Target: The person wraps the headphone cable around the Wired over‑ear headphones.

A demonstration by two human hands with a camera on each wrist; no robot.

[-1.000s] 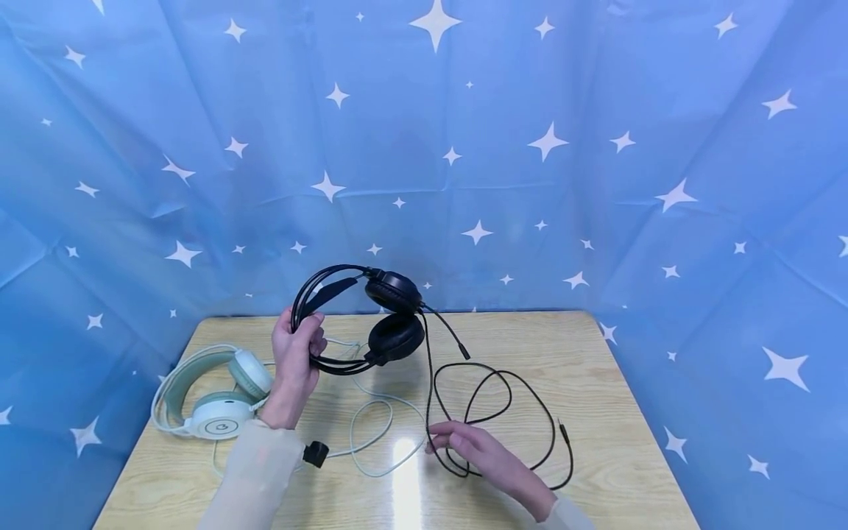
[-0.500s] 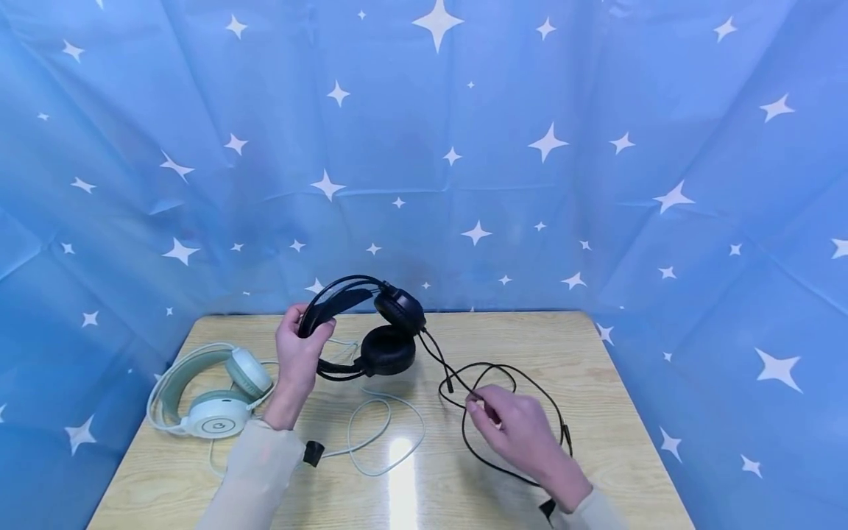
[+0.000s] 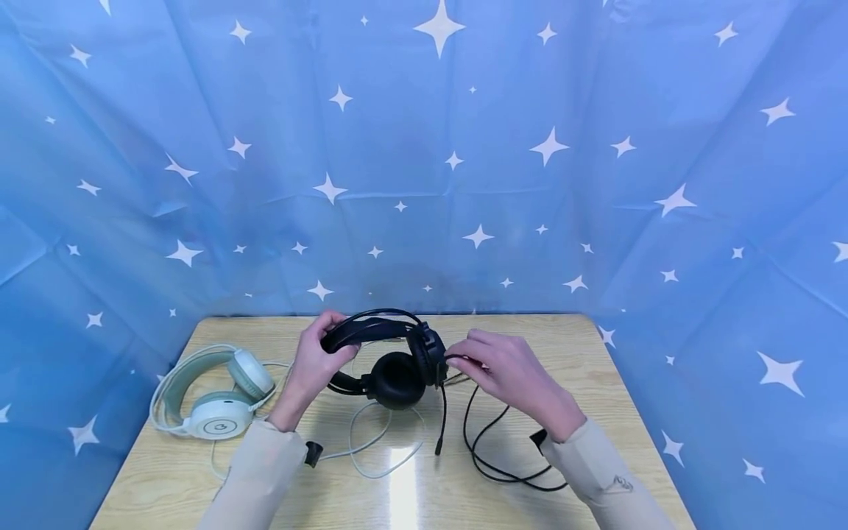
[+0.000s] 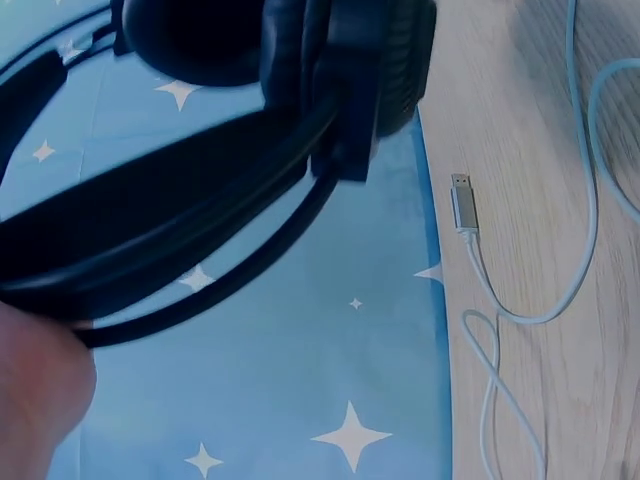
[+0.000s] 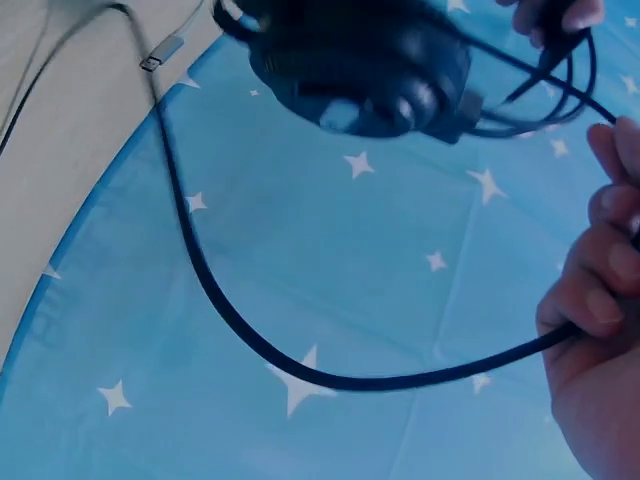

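A black over-ear headset point(image 3: 396, 381) is held above the middle of the table by its headband, which my left hand point(image 3: 318, 364) grips between thumb and fingers. Its thin mic boom point(image 3: 442, 423) hangs down from the right-hand ear cup. Close to that cup, my right hand point(image 3: 513, 372) holds the headset's black cable point(image 5: 330, 380) in curled fingers. In the right wrist view a stretch of the cable loops out from below the fingers, and another stretch runs from them toward the headset. More black cable lies in loose loops under the right forearm.
A white and pale green headset point(image 3: 218, 412) lies on the wooden table point(image 3: 596, 412) at the left. Its pale cable point(image 3: 371, 442) curls across the table's middle, and a USB plug point(image 4: 463, 205) shows in the left wrist view. A blue star-patterned curtain point(image 3: 424, 147) stands behind.
The black headset has come down and slightly right in my left hand. My right hand has taken hold of the black cable and moved up beside the ear cup. The mic boom now hangs downward.
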